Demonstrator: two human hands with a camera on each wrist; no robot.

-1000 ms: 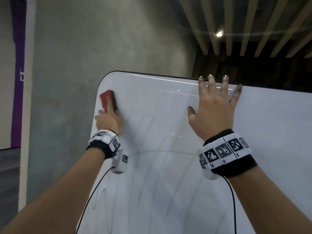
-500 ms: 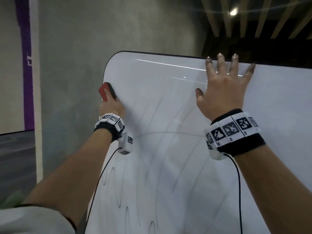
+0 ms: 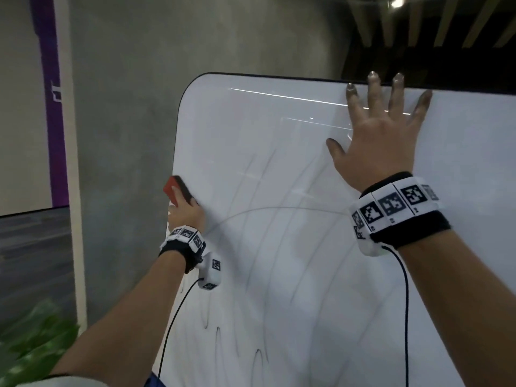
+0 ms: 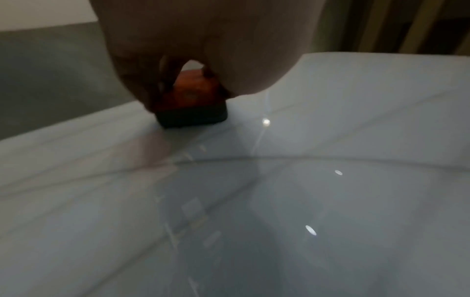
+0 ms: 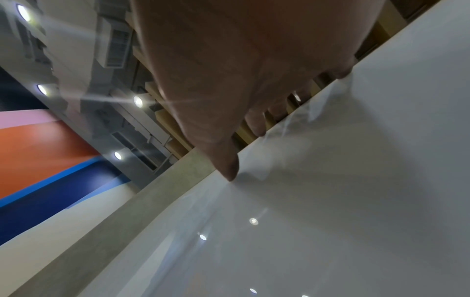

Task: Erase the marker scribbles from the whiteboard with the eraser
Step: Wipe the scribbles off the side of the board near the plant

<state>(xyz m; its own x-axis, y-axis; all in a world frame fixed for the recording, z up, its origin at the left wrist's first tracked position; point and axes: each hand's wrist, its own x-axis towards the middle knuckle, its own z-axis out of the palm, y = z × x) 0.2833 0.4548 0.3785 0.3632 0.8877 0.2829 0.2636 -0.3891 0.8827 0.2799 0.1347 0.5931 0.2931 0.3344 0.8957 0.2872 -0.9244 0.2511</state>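
Note:
A white whiteboard (image 3: 279, 163) with rounded corners and a thin dark rim stands upright before me. Faint grey marker scribbles (image 3: 268, 247) arc across its middle and lower part. My left hand (image 3: 184, 213) grips a red eraser (image 3: 177, 189) with a dark felt face and presses it flat on the board at its left edge. In the left wrist view the eraser (image 4: 193, 104) sits under my fingers, felt down on the whiteboard (image 4: 305, 180). My right hand (image 3: 382, 135) lies flat, fingers spread, on the board near its top edge. The right wrist view shows its fingertips (image 5: 230, 168) touching the whiteboard (image 5: 330, 201).
A grey concrete wall (image 3: 117, 135) lies behind the board to the left, with a purple strip (image 3: 53, 107) further left. A dark slatted ceiling (image 3: 432, 29) is above. Green foliage (image 3: 33, 344) shows blurred at the lower left. Thin black cables hang from both wrist bands.
My left hand has slid the eraser down along the board's left edge, from near the top corner to about mid-height. The right hand has stayed flat near the top edge.

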